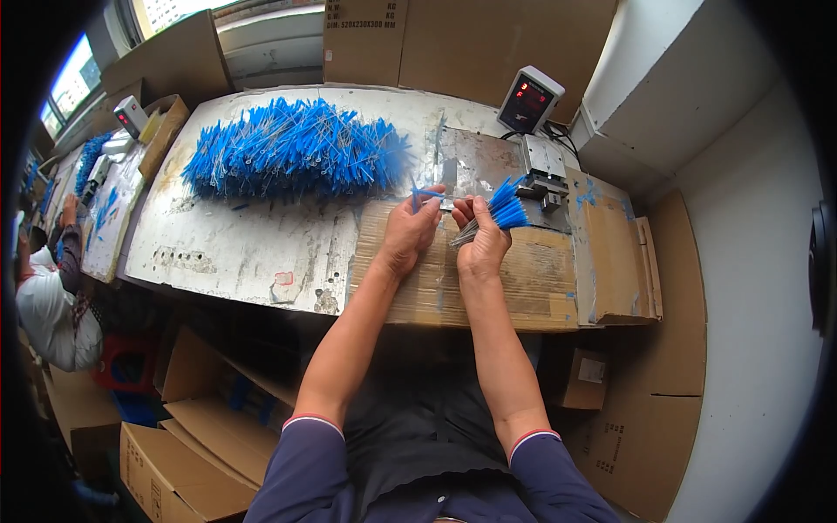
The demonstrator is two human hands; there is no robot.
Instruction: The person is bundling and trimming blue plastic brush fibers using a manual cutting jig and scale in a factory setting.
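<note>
My right hand (485, 247) is closed around a bundle of thin wire pieces with blue ends (507, 207). The blue ends fan out to the upper right, and the silvery stems poke out at the lower left. Just left of it, my left hand (411, 232) pinches a piece with a blue end (427, 193) between thumb and fingers. The two hands nearly meet above a flattened cardboard sheet (403, 283) on the worktable. Beyond my left hand lies a large heap of the same blue-ended wire pieces (292, 148).
A small metal fixture (547, 185) stands right of my hands, below a white box with a red lit display (529, 100). Cardboard (488, 44) lines the back. Open cartons (187, 466) stand on the floor at left. Another person (57, 305) sits at a neighbouring table, far left.
</note>
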